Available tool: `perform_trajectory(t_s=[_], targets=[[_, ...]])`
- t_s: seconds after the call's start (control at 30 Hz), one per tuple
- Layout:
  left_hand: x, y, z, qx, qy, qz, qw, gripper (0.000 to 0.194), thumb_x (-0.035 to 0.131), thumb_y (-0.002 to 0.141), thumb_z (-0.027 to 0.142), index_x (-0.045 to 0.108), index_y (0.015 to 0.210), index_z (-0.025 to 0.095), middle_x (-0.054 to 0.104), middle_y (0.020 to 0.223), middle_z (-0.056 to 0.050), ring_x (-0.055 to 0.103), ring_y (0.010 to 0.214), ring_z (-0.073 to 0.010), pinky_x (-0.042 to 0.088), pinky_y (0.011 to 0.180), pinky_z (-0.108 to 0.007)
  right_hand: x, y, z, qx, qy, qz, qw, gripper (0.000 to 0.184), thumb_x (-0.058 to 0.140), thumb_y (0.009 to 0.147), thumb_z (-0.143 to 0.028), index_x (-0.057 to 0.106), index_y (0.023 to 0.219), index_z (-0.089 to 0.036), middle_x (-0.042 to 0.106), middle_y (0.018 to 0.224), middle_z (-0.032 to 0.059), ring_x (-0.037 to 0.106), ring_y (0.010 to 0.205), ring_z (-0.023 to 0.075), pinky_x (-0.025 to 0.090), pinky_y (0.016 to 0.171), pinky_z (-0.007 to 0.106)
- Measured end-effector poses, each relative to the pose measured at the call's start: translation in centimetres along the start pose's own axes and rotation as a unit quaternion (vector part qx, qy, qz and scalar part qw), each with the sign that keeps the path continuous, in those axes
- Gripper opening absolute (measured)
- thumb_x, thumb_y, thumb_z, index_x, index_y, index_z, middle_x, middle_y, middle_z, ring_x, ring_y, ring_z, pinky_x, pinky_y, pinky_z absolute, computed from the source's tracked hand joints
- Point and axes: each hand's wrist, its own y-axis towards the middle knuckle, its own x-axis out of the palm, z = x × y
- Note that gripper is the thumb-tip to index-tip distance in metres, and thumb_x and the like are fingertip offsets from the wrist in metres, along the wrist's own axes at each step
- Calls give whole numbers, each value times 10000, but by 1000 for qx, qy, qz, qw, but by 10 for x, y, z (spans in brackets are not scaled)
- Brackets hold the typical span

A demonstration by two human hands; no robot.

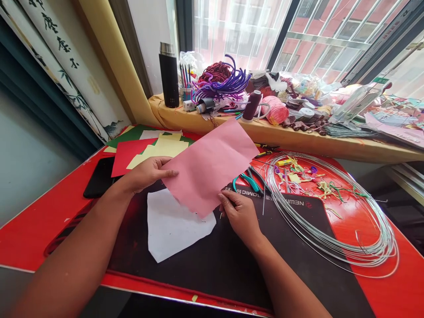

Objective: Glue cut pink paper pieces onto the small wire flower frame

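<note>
A pink sheet of paper [212, 163] is held up at a tilt over the dark mat. My left hand [150, 172] pinches its left edge, thumb on top and fingers behind. At the lower right edge, my right hand [238, 212] has its fingers closed against the sheet; a thin tip of something pokes out below them, too small to name. Beneath the pink paper lies a white cut sheet [179, 229] with angled corners, flat on the mat [232, 269]. Part of the white sheet is hidden by the pink one.
Right of my hands lie a large wire coil [331, 243], teal-handled pliers [250, 182] and colourful scraps [308, 176]. Behind left are a black phone [99, 177], red paper [130, 154] and yellow paper [162, 148]. The windowsill holds a black flask [168, 79] and pink yarn [274, 110].
</note>
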Motion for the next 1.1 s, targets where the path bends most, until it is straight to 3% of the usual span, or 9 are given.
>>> perform_trajectory(t_s=[0.1,0.2,0.3,0.43,0.57,0.73,0.93,1.1], targets=[[1,4,-5,5,-14,51,999,484,1001,597,523,841,919,200,760,770,-55,696,656,-229,555,535,-316,-1,1,-3,34,52,7,998,283,672,992,-468,803,957,-220,675,624,6,604,510,189,493,564,315],[-1,10,-8,26,-77,142,986,579,1007,574,550,825,987,188,773,835,-58,677,651,-202,519,524,-294,-4,3,-5,67,101,12,993,386,682,977,-562,808,1006,-198,671,649,7,604,506,177,469,520,298],[-7,13,-5,25,-112,176,978,616,1024,537,538,797,978,171,769,854,-54,664,642,-179,499,503,-266,-5,5,-5,80,117,21,990,448,693,961,-615,809,1006,-185,667,651,8,604,507,170,454,502,288],[-20,10,-1,-2,-130,151,980,676,1046,489,378,778,1073,167,809,975,-79,737,794,-230,598,627,-300,-3,4,-3,85,113,12,990,447,696,958,-616,810,960,-184,660,635,5,592,499,164,440,496,285],[-36,3,-3,-42,-144,158,976,623,1018,536,312,765,1081,147,823,955,-67,738,797,-230,611,643,-295,0,3,-2,85,100,6,991,448,693,959,-617,815,950,-186,668,642,8,595,507,165,438,503,287],[-50,-2,-14,-64,-105,81,989,554,1016,539,334,783,1011,162,839,975,-96,774,948,-319,652,720,-337,1,3,-1,87,95,4,992,463,693,949,-635,819,938,-190,667,631,9,594,505,174,439,503,294],[-56,-1,-24,-85,-93,34,991,621,1020,532,313,810,1104,194,831,1161,-140,796,974,-304,673,738,-308,2,3,0,87,94,0,992,461,699,943,-638,816,933,-192,666,622,5,601,495,173,451,503,292],[-53,-4,-23,-66,-50,0,997,638,999,591,359,823,1194,245,823,1213,-139,784,1096,-356,687,795,-340,2,4,2,87,91,-1,992,461,690,951,-633,813,928,-189,668,616,4,597,490,169,465,513,291]])
